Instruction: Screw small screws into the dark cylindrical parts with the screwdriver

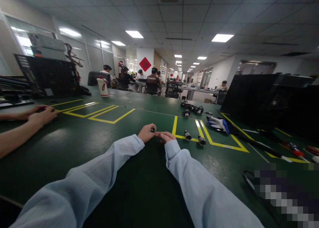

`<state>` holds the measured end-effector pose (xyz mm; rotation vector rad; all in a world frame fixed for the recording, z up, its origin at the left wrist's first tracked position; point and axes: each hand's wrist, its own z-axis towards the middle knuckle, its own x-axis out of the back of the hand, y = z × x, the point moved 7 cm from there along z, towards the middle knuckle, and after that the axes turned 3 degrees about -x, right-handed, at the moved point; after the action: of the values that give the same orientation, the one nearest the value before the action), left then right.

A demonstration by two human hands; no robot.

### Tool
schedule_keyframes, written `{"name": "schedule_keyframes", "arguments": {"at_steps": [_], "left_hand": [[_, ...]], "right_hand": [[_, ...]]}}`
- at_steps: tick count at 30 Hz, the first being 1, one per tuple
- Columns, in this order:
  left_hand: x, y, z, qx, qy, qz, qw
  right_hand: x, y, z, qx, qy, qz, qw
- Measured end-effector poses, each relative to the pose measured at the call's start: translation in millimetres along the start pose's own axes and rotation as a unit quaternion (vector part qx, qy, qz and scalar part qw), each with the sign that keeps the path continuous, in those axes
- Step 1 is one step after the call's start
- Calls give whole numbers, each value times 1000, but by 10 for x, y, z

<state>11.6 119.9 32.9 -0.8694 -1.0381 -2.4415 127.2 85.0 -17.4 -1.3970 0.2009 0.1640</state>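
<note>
My left hand [145,133] is closed around a small round metal fitting [152,129], its ringed open end facing me. My right hand [166,137] meets it from the right, thumb and fingertips pinched together beside the fitting. Whatever sits between those fingertips is too small to make out. To the right of my hands, two similar metal fittings lie on the green table, one [187,135] at the yellow tape line and another [201,140] close by it.
Farther back lies a cluster of dark metal parts [191,109], near blue-and-white gloves [218,124]. A red-handled screwdriver [295,150] lies at right. At left, another person's hands [43,115] hold a dark object. A white cup [103,87] stands at the back edge.
</note>
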Motion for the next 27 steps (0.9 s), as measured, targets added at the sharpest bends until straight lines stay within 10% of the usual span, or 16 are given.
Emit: {"name": "schedule_keyframes", "arguments": {"at_steps": [27], "left_hand": [[28, -13, 6, 5, 16, 1, 1000]], "right_hand": [[-25, 58, 25, -9, -24, 35, 999]]}}
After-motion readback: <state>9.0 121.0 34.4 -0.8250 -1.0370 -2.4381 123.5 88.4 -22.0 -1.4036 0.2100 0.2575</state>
